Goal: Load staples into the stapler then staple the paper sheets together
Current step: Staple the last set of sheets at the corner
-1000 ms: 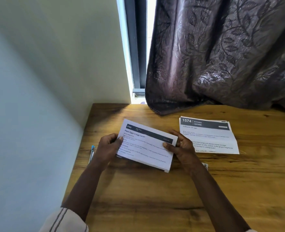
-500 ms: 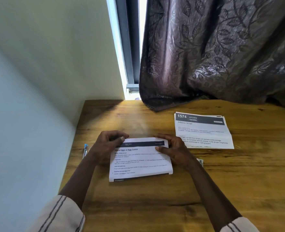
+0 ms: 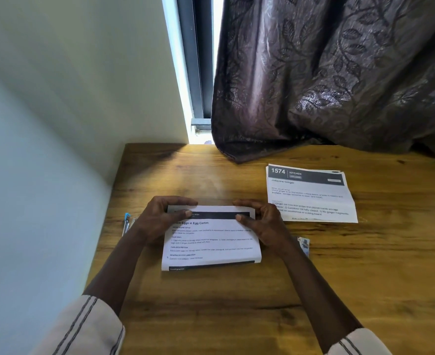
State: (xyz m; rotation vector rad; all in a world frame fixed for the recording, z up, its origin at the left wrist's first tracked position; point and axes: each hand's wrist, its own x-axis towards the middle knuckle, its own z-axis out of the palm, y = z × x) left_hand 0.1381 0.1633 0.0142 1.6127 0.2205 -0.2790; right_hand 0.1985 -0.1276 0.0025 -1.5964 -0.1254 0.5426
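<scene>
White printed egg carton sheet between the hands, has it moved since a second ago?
Yes. The white printed egg carton sheet has come nearer the person and turned square, judged against the white 1574 sheet beside it.

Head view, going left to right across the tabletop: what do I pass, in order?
Blue-tipped pen → left hand → Egg Carton sheets, held at the top edge by both hands → right hand → 1574 Kitchen sheets. The small item by the right wrist is left out because it overlaps.

The 2 forearms reach forward — left hand (image 3: 160, 219) and right hand (image 3: 263, 222) pinch the paper sheets (image 3: 211, 240) by the far edge.
</scene>
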